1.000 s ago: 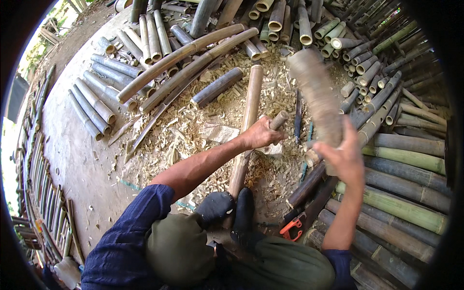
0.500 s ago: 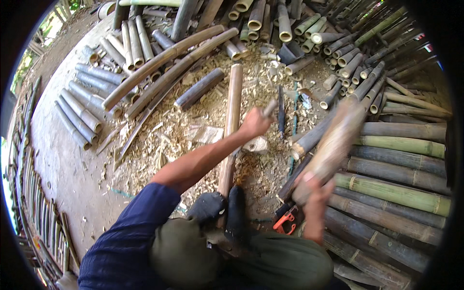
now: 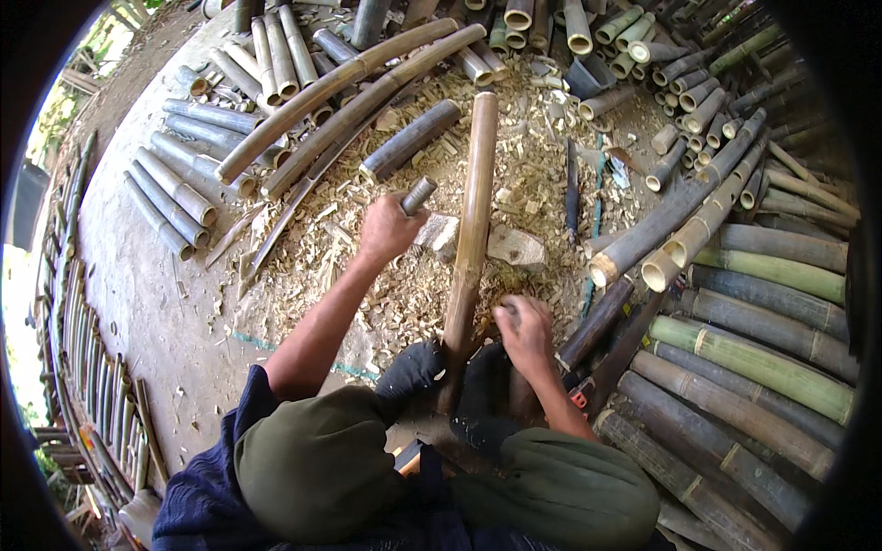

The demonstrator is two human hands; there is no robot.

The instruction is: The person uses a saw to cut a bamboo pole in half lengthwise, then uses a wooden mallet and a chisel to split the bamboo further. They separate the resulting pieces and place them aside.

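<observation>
My left hand (image 3: 388, 228) is closed round a short rod-like tool handle (image 3: 419, 196), whose grey end sticks up past the fist; the tool's other end is hidden. A brown bamboo pole (image 3: 471, 211) runs away from me between my dark-covered feet (image 3: 413, 369), resting across a notched pale wooden block (image 3: 516, 246). My right hand (image 3: 525, 332) is curled just right of the pole's near part, apart from it, with a small dark end showing at the fingers. What it grips is mostly hidden.
Wood chips (image 3: 367, 294) cover the ground. To the right lie a bamboo piece with cut openings (image 3: 707, 220), stacked bamboo poles (image 3: 753, 358) and an orange tool part (image 3: 581, 399). A dark narrow tool (image 3: 572, 193) lies beyond the block. Cut bamboo lengths (image 3: 175, 197) rest at left.
My right hand has let go of the bamboo piece, which now lies at the right, and moved in beside the pole. My left hand has moved left across the pole with its tool.
</observation>
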